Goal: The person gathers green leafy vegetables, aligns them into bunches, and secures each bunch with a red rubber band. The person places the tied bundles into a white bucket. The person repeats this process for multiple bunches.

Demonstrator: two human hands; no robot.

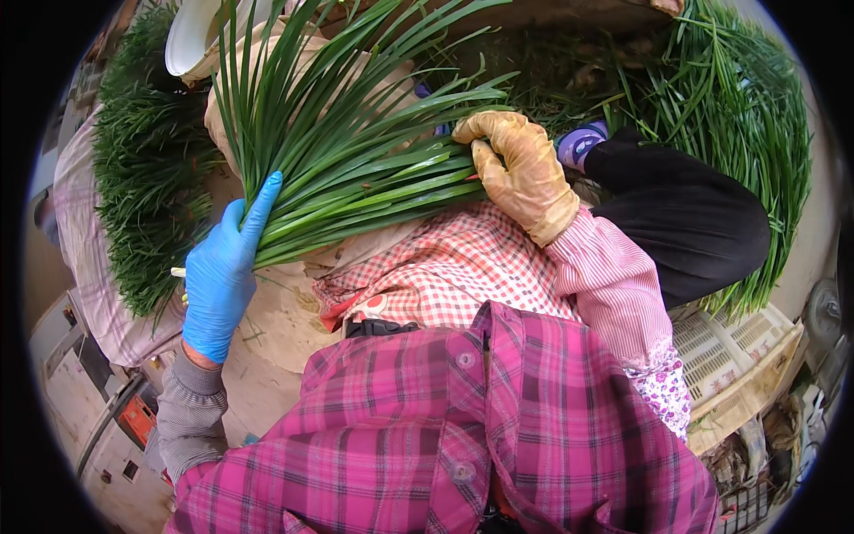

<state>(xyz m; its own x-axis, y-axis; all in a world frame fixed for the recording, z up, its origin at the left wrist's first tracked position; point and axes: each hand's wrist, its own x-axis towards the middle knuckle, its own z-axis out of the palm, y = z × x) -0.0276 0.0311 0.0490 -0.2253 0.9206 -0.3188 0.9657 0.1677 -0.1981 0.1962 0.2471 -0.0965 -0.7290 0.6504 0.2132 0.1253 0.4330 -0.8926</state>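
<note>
Item one: a bunch of long green leaves (356,169), fanned out in front of us above the lap, its pale stem ends (179,272) poking out beside our left hand. Item two: the left hand (218,283), blue glove, fingers wrapped around the stem end, forefinger laid along the leaves. Item three: the right hand (527,173), stained yellowish glove, fingers curled toward the thumb with a gap inside the bend, at the bunch's right edge; we cannot tell whether it pinches any leaf. Risks, by our judgement: the wide fan rests on one grip, so a loosened blue glove could let outer leaves slide out onto the checked apron (445,258); a hard tug from the right could crease or tear thin blades; too tight a squeeze could bruise the stems. Adjoining stock: a leaf pile (147,178) at left, a loose heap (743,133) at right, where stray leaves could tangle if the fan swings across, and a white bucket (185,43), upper left.
</note>
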